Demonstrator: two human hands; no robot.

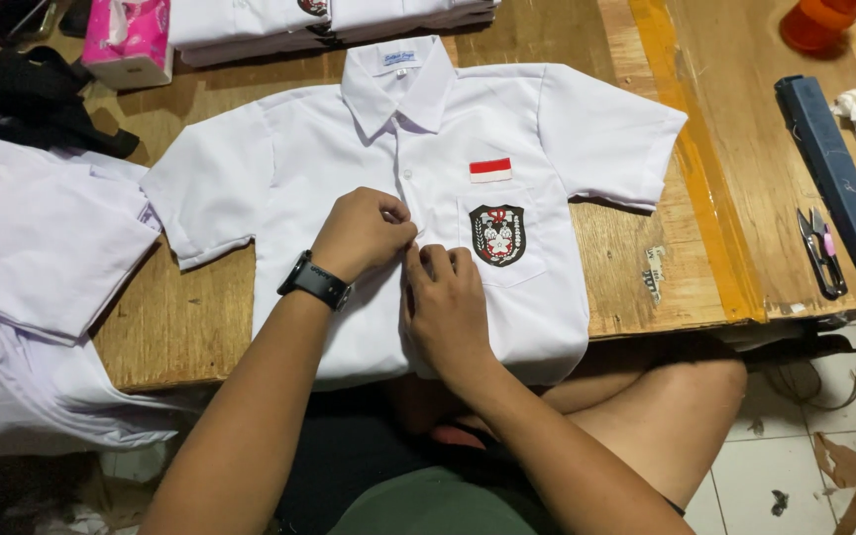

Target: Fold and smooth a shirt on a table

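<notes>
A white short-sleeved shirt (349, 159) lies front up on the wooden table (646, 287), collar toward 12 o'clock and hem hanging over the near edge at 6 o'clock. Both hands meet at the button strip in the middle of the shirt. The left hand (364, 233), with a black wristwatch (315, 281) on its wrist, has its grip pinched shut on the fabric edge of the strip. The right hand (445, 302) sits just at 5 o'clock of it, touching it, fingertips closed on the same strip. At 3 o'clock of the hands is the chest pocket with a dark shield badge (496, 235), and a small red and white patch (489, 169) above it. A pile of white cloth (32, 248) lies at 9 o'clock. Far at 3 o'clock lie small thread snips (820, 253) beside a long dark blue case (837, 183). A pink tissue box (129, 40) stands at 11 o'clock.
</notes>
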